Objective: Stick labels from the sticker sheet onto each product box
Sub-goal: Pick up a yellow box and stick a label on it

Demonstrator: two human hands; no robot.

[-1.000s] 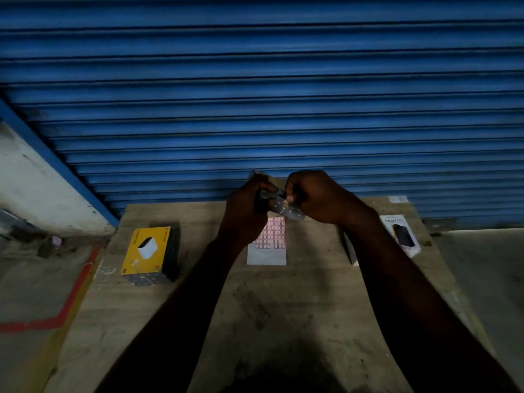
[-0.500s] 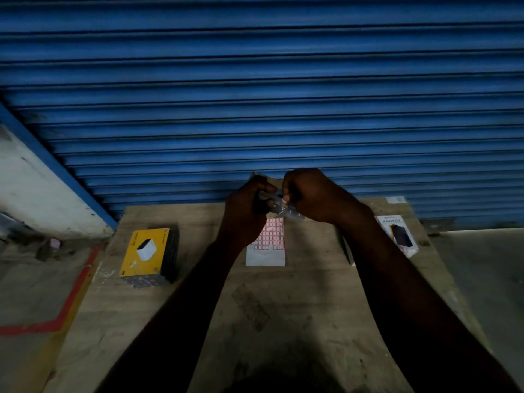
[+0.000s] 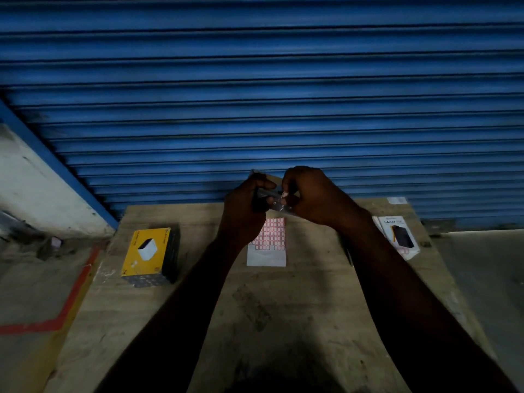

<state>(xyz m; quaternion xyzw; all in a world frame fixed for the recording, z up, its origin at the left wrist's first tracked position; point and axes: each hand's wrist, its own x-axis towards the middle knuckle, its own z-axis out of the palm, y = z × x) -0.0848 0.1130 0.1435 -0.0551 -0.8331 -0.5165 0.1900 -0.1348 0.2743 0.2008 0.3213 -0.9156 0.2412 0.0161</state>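
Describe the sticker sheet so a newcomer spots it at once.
Before the blue shutter stands a wooden table. The sticker sheet lies flat mid-table, behind the left hand. Unlike the yellow box to its left and white box to its right, it is white paper gridded with red-bordered labels.

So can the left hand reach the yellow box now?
Probably, once freed: left hand grips a small pack with the right hand; nothing stands between it and the yellow box.

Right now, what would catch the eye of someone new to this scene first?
The ribbed blue metal shutter fills the background. In the middle, the left hand and right hand hold a small dark packet above the white sticker sheet with red-edged labels. A yellow cardboard box lies on the wooden table, left.
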